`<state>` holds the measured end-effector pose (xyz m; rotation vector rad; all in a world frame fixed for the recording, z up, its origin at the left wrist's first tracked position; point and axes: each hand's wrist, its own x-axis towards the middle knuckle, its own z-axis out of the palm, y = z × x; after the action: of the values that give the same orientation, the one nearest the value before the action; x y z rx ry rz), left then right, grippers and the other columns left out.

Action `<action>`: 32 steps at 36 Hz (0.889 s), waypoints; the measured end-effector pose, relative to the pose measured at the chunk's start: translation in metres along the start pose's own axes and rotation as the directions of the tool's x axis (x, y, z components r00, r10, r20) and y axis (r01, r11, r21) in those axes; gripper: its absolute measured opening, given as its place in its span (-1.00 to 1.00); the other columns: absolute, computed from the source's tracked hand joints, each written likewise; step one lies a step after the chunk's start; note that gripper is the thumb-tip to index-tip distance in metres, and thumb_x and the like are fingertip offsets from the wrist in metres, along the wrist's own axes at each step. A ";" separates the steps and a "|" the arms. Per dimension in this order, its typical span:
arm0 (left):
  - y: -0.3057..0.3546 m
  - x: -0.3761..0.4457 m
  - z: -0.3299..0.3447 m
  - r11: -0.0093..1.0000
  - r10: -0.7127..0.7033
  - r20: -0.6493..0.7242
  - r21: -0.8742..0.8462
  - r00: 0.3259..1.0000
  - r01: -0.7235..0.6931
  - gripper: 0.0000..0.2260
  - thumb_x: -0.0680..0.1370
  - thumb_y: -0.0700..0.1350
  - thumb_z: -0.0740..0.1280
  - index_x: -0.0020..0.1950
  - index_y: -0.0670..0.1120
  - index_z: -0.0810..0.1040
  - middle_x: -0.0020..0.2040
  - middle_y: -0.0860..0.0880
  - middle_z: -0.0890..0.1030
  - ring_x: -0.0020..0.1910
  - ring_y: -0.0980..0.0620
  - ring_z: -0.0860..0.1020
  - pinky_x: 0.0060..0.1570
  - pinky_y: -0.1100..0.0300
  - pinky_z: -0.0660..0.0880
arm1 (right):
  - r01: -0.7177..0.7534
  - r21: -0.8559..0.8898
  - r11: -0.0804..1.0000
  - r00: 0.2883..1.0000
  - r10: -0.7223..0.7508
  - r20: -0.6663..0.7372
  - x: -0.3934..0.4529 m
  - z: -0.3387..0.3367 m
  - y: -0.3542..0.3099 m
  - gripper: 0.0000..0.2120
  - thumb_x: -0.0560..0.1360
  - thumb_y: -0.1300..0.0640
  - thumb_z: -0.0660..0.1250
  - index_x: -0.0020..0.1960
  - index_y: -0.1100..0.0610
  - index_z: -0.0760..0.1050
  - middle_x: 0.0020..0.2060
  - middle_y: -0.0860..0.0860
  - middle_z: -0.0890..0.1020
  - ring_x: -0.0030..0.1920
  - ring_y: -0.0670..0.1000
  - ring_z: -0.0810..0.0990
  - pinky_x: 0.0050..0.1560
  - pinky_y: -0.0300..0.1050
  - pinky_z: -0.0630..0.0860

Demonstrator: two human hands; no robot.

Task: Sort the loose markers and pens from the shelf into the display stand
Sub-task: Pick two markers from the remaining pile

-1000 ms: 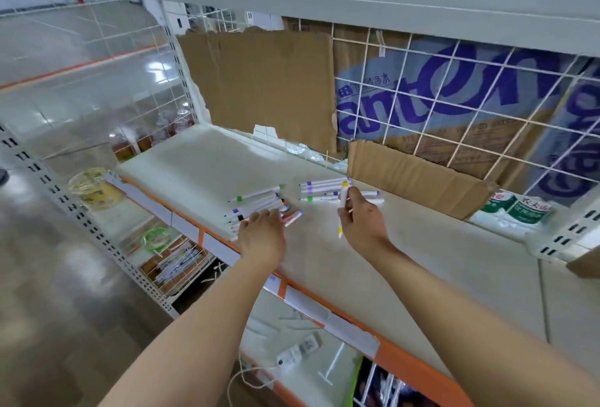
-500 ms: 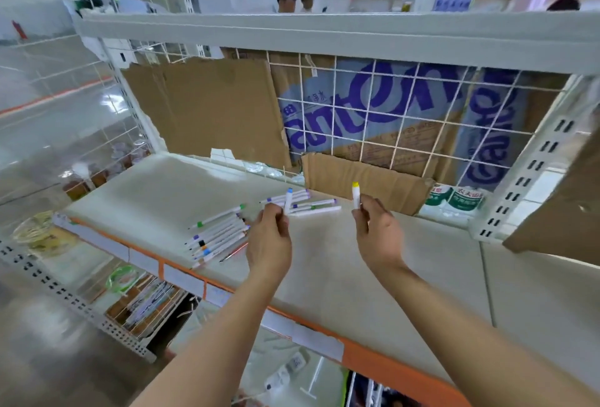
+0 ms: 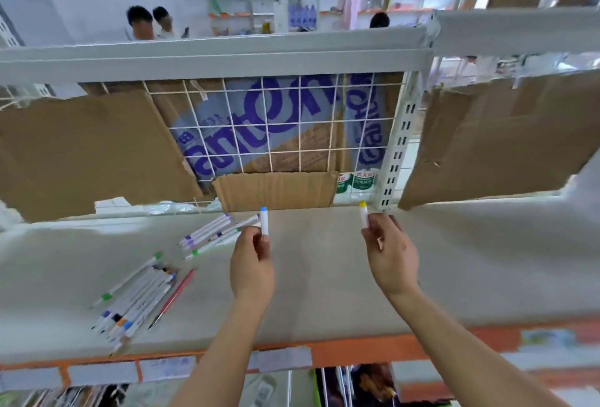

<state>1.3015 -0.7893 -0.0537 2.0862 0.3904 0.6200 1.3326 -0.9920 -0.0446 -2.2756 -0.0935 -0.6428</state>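
Markers lie loose on the shelf in front of you, a flat, pale, matte board with an orange front strip carrying paper price labels. Your left hand pinches a white marker with a blue cap, held upright above the shelf; your right hand pinches a white marker with a yellow cap, also upright, and the two are well apart. To your left, a near pile of markers lies fanned near the front edge: slim white barrels with green, blue, orange and dark caps, and a thin red pen lies just beside it on the right. Farther back, a smaller cluster of markers with purple and green caps rests close to your left fingers. Behind the shelf stands a white wire grid, and behind that a cardboard sheet printed in large purple letters on pale blue. Torn plain brown cardboard covers the grid on the left, a ribbed corrugated piece stands upright at the back of the shelf in the middle, and more brown card hangs at the right. A white perforated upright divides the bays. A grey shelf edge runs overhead. Beyond it the room is white-walled, with shelves of bottles and several people standing far off. I cannot see a display stand in this view.
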 end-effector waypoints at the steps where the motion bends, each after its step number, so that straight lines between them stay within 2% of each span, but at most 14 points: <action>1: 0.002 -0.003 0.005 1.000 0.024 0.015 -0.012 1.000 -0.024 -0.89 0.62 -0.19 0.18 -0.11 -0.10 0.37 -0.22 -0.10 0.50 -0.26 -0.15 0.41 -0.27 0.09 0.27 | -0.020 -0.009 1.000 1.000 0.019 -0.024 -0.002 -0.007 0.005 -0.91 0.51 0.24 0.33 0.01 0.13 0.53 -0.15 -0.09 0.50 -0.23 0.03 0.49 -0.31 -0.15 0.26; 8: 0.030 -0.024 0.047 0.989 0.103 0.180 -0.127 0.978 -0.081 -0.86 0.61 -0.20 0.21 -0.15 -0.05 0.37 -0.27 -0.10 0.50 -0.28 -0.17 0.45 -0.26 0.01 0.35 | -0.122 -0.060 0.991 0.980 0.110 -0.167 -0.015 -0.067 0.037 -0.95 0.49 0.26 0.34 -0.09 0.14 0.51 -0.24 -0.13 0.43 -0.30 -0.03 0.39 -0.34 -0.15 0.22; 10: 0.043 -0.033 0.060 0.983 0.122 0.218 -0.164 0.968 -0.087 -0.80 0.60 -0.20 0.22 -0.19 0.02 0.35 -0.30 -0.08 0.50 -0.30 -0.17 0.47 -0.28 -0.02 0.39 | -0.146 -0.055 0.988 0.970 0.132 -0.206 -0.019 -0.086 0.048 -0.96 0.50 0.27 0.33 -0.09 0.17 0.51 -0.25 -0.10 0.43 -0.31 -0.04 0.38 -0.38 -0.22 0.23; 13: 0.067 -0.048 0.079 0.975 0.150 0.252 -0.197 0.956 -0.101 -0.77 0.59 -0.22 0.22 -0.22 0.02 0.34 -0.32 -0.07 0.50 -0.31 -0.17 0.47 -0.31 0.03 0.36 | -0.182 -0.059 0.982 0.953 0.161 -0.255 -0.025 -0.114 0.064 -0.97 0.51 0.27 0.32 -0.07 0.18 0.51 -0.23 -0.10 0.45 -0.32 -0.06 0.41 -0.33 -0.34 0.25; 16: 0.092 -0.067 0.099 0.963 0.205 0.275 -0.229 0.939 -0.143 -0.82 0.60 -0.21 0.21 -0.17 -0.01 0.37 -0.28 -0.08 0.53 -0.28 -0.15 0.48 -0.31 0.05 0.31 | -0.253 -0.102 0.962 0.927 0.211 -0.310 -0.033 -0.143 0.087 -0.95 0.51 0.24 0.32 -0.03 0.15 0.51 -0.17 -0.03 0.53 -0.24 0.06 0.50 -0.32 -0.14 0.33; 18: 0.108 -0.081 0.115 0.958 0.238 0.285 -0.228 0.929 -0.175 -0.88 0.61 -0.20 0.20 -0.12 -0.04 0.38 -0.24 -0.08 0.54 -0.26 -0.12 0.47 -0.30 0.10 0.26 | -0.277 -0.124 0.953 0.911 0.220 -0.348 -0.039 -0.164 0.104 -0.93 0.50 0.24 0.33 -0.02 0.13 0.52 -0.15 -0.01 0.56 -0.21 0.08 0.53 -0.29 -0.08 0.35; 22: 0.142 -0.117 0.148 0.942 0.277 0.323 -0.275 0.905 -0.190 -0.89 0.61 -0.17 0.19 -0.11 -0.04 0.39 -0.27 -0.09 0.55 -0.28 -0.13 0.50 -0.30 0.12 0.30 | -0.281 -0.112 0.953 0.897 0.219 -0.383 -0.053 -0.212 0.135 -0.92 0.52 0.23 0.31 0.00 0.14 0.53 -0.18 -0.04 0.55 -0.25 0.04 0.49 -0.30 -0.11 0.31; 26: 0.179 -0.159 0.179 0.930 0.315 0.351 -0.297 0.882 -0.214 -0.89 0.62 -0.16 0.18 -0.11 -0.05 0.39 -0.35 0.01 0.49 -0.35 -0.06 0.47 -0.30 0.11 0.31 | -0.307 -0.103 0.946 0.882 0.242 -0.404 -0.067 -0.262 0.168 -0.93 0.52 0.24 0.30 -0.01 0.12 0.52 -0.21 -0.08 0.50 -0.23 0.02 0.45 -0.28 -0.11 0.28; 29: 0.206 -0.190 0.199 0.920 0.339 0.363 -0.320 0.868 -0.226 -0.88 0.62 -0.17 0.19 -0.12 -0.07 0.39 -0.36 0.08 0.46 -0.37 0.06 0.43 -0.31 0.12 0.27 | -0.310 -0.101 0.945 0.868 0.238 -0.436 -0.076 -0.297 0.195 -0.93 0.51 0.27 0.31 -0.04 0.14 0.51 -0.22 -0.03 0.52 -0.26 0.06 0.48 -0.31 -0.07 0.35; 32: 0.229 -0.220 0.221 0.908 0.361 0.389 -0.355 0.847 -0.224 -0.90 0.61 -0.18 0.20 -0.11 -0.09 0.41 -0.33 -0.01 0.51 -0.33 -0.06 0.48 -0.28 0.09 0.34 | -0.336 -0.121 0.934 0.847 0.244 -0.472 -0.085 -0.329 0.220 -0.91 0.50 0.27 0.32 -0.01 0.15 0.53 -0.20 -0.01 0.55 -0.25 0.08 0.52 -0.25 0.00 0.48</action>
<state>1.2548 -1.1723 -0.0285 1.9296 -0.2854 0.3252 1.1764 -1.3657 -0.0358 -2.1986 0.5588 -1.0318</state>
